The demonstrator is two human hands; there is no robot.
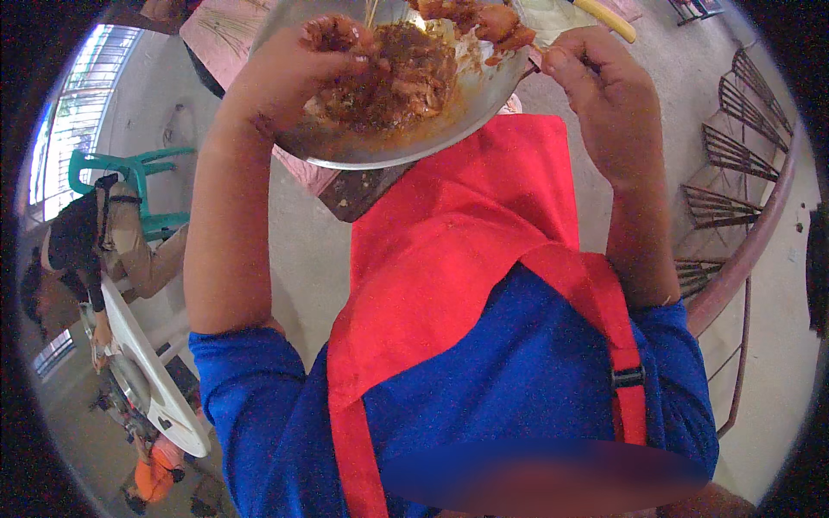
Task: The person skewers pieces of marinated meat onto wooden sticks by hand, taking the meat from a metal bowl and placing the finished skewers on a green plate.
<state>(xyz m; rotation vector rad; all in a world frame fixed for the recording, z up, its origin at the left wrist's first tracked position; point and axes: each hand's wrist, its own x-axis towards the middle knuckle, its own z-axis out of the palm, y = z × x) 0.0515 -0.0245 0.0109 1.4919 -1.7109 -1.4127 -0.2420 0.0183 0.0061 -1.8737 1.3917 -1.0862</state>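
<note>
A wide metal bowl holds pieces of meat in brown marinade. My right hand pinches the end of a skewer at the bowl's right side, and marinated meat pieces are threaded along it, over the bowl. Over the left part of the bowl is my left hand, its fingers curled and smeared with marinade; whether it holds a piece of meat cannot be told. Thin sticks stand at the bowl's top edge, beside my left hand.
Loose thin sticks lie on a pink-covered table under the bowl. A yellow handle lies at the upper right. At left are a green plastic chair, people and a white table. A stair railing curves at right.
</note>
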